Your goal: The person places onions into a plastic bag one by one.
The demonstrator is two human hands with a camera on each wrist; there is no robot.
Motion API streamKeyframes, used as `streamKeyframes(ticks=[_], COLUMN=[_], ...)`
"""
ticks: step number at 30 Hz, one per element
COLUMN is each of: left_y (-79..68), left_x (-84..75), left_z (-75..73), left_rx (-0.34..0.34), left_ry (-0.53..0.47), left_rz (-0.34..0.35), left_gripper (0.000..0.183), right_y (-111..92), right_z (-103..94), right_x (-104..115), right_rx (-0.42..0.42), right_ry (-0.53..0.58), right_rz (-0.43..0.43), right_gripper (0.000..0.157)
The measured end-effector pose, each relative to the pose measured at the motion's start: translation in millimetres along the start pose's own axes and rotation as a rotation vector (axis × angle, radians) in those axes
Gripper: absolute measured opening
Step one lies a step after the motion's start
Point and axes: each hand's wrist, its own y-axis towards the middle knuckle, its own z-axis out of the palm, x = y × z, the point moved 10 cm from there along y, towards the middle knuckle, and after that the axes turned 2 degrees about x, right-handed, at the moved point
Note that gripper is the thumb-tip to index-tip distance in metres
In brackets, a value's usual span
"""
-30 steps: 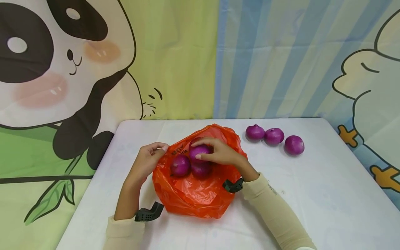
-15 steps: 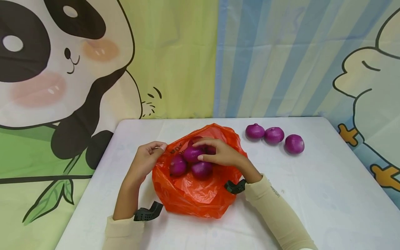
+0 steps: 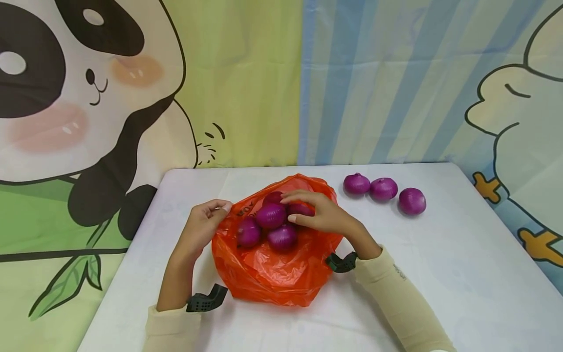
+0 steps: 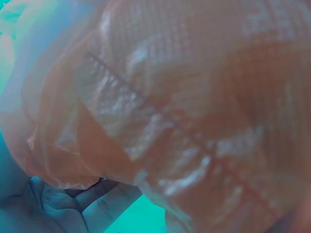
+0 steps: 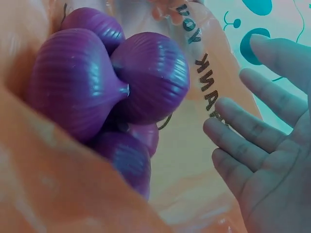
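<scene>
Pinching crinkled plastic bag (image 3: 281,286): left fingers (image 3: 219,212) | right fingers (image 5: 253,125) spread, empty | onions (image 3: 270,216) (round, glossy)

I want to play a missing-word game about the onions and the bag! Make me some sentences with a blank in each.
1. The loose onions lying on the table outside the bag number ___.
2. The hand pinching the bag's rim is the person's ___ one.
3. The right hand, its fingers apart, is holding ___.
4. The big black-and-white cartoon animal on the backdrop is a ___.

Missing words: three; left; nothing; panda.
</scene>
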Motion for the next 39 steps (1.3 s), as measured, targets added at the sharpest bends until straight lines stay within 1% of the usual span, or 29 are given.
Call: streamKeyframes(ticks=[2,9,15,20,28,32,34,39], left_y=[-0.2,-1.0,-1.7,-1.7,-1.2,-1.1,-0.9,-1.2], left_x=[-0.4,-0.7,0.9,2.0,3.6,3.6,3.4,2.2], left_z=[-0.3,-0.8,-0.6,-0.6,-0.9,-1.2,-0.8,-0.7], left_rx=[0.000,-0.002,0.006,0.004,0.001,-0.001,0.000,0.000], left_ry=[0.003,0.002,-0.001,-0.002,-0.002,-0.006,-0.006,-0.005], left_rz=[0.002,-0.002,-0.010,-0.010,-0.008,-0.008,-0.008,-0.008], left_gripper=[0.031,0.031,0.031,0.032,0.030,0.030,0.030,0.031], right_y=[-3.6,-18.6,-32.4,-46.9,-72.9,-86.8,-94.3,-117.9], right_z=[-2.9,-19.1,-39.1,-57.8,-81.1,-92.3,-98.1,-114.3], right_x=[0.8,3.7,4.7,-2.1,-18.1,-27.0,-30.9,-44.0], right_rx=[-0.005,-0.039,-0.096,-0.160,-0.245,-0.281,-0.298,-0.339], right_ry=[-0.014,0.035,0.083,0.078,0.056,0.053,0.043,-0.043], right_rz=[-0.009,-0.009,-0.001,-0.014,0.042,0.086,0.118,0.219], right_gripper=[0.035,0.035,0.038,0.036,0.035,0.035,0.036,0.038])
